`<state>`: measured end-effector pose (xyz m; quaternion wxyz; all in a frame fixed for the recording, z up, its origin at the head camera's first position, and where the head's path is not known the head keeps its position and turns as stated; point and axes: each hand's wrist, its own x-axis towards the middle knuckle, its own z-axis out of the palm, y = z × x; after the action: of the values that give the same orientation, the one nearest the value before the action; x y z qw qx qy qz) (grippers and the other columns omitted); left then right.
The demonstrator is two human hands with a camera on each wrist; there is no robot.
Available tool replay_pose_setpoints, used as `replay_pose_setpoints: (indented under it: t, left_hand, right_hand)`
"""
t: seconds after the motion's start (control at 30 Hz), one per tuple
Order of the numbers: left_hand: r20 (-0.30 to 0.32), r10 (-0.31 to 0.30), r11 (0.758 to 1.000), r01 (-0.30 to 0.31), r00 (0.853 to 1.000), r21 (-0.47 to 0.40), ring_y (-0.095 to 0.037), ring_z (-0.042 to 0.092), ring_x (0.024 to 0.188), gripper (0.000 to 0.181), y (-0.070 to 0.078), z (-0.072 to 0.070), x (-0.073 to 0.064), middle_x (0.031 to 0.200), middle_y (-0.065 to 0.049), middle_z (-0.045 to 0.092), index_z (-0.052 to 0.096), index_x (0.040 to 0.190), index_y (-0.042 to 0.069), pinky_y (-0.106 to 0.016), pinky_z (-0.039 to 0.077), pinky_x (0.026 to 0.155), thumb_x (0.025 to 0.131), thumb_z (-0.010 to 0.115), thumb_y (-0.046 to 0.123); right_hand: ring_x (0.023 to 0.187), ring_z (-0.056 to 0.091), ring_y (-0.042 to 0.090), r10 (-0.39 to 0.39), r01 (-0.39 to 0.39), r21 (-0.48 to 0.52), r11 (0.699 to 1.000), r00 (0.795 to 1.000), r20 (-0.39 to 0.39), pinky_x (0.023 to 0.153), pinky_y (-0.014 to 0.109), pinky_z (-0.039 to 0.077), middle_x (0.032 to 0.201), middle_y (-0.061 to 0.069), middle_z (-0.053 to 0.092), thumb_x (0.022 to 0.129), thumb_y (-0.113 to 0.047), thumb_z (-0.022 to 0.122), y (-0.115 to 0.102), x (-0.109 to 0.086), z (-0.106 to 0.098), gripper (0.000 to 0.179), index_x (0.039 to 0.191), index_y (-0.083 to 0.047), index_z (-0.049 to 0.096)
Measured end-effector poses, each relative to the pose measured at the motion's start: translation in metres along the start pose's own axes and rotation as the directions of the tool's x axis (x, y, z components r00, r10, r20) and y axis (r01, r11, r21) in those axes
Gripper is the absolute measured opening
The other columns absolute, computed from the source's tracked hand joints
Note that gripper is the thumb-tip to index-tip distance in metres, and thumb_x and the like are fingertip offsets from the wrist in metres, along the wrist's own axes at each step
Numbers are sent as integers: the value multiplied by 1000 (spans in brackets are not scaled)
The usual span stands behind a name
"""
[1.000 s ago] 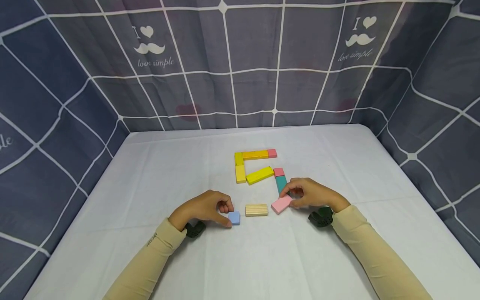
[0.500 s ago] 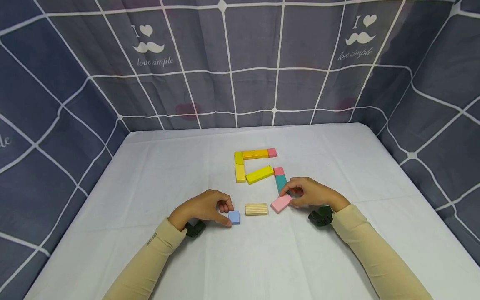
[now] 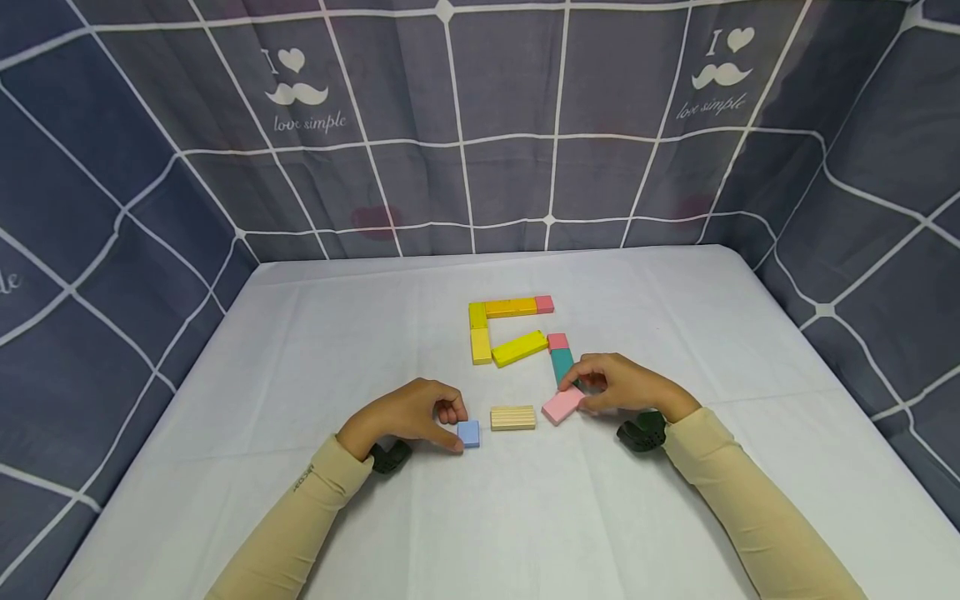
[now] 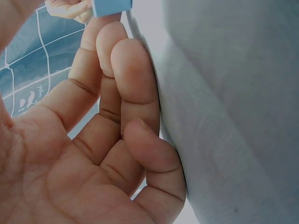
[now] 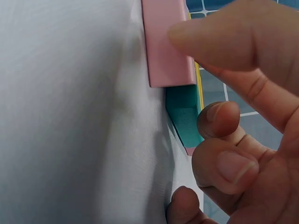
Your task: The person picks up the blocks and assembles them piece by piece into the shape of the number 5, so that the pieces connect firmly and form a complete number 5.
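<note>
In the head view, my left hand (image 3: 408, 410) pinches a small blue block (image 3: 468, 433) between thumb and fingers. That block (image 4: 111, 6) shows only partly at the top of the left wrist view, where the lower fingers are curled. My right hand (image 3: 628, 387) holds a pink block (image 3: 562, 407) slantwise on the table, thumb on its near side and a finger at the far end. The right wrist view has the thumb on the pink block (image 5: 168, 51), with a teal block (image 5: 183, 114) right behind it. A ridged pale wooden block (image 3: 513, 418) lies between the hands.
Farther back, an orange-yellow block (image 3: 512, 307), a small pink block (image 3: 543, 304), yellow blocks (image 3: 481, 346) and a slanted yellow block (image 3: 520, 348) form a bent line. A small red-pink block (image 3: 557, 341) tops the teal one. Dark grid-patterned cloth (image 3: 495, 183) walls the white table.
</note>
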<state>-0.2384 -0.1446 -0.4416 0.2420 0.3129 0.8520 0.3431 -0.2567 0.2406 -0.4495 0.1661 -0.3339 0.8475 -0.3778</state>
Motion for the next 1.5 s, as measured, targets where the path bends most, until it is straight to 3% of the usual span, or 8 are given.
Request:
replay_pose_setpoints:
  t: [0.37,0.53,0.9,1.27,1.5]
  left_hand:
    - [2,-4,1000,4,1000,3,-12,59,84,27,0,0,0,87,6,63,74,95,13,-25,51,80,81,97,18]
    - [3,3,1000,-3,1000,3,-12,59,84,27,0,-1,1,88,6,64,74,95,12,-25,51,80,82,97,18]
    - [4,-3,1000,3,1000,6,-10,58,84,27,1,-2,1,87,5,63,74,96,12,-25,50,81,82,97,19]
    - [5,6,1000,-6,1000,0,-10,58,84,26,0,0,1,88,4,65,75,96,11,-25,50,82,82,96,18]
    - [6,0,1000,0,1000,6,-11,58,84,27,0,0,1,88,4,64,75,97,10,-25,50,81,82,96,18]
  right_hand:
    - [89,51,19,-22,23,35,999,1000,-21,75,24,41,95,1,60,94,-7,83,-2,3,3,25,119,-2,78]
    - [84,51,15,-50,51,38,998,998,-34,72,23,40,93,-1,61,95,-5,82,-5,4,4,23,118,-1,78]
    - [73,47,8,-34,34,78,996,999,-7,68,22,37,79,-6,49,95,-5,80,-21,8,12,19,113,-1,77]
    - [67,44,6,-62,65,60,996,997,-56,65,22,35,73,-11,46,93,-5,84,-27,14,27,19,111,-1,78]
    - [65,43,5,-5,6,18,1000,997,-79,62,22,34,68,-11,43,93,-7,84,-36,16,38,21,113,-3,79]
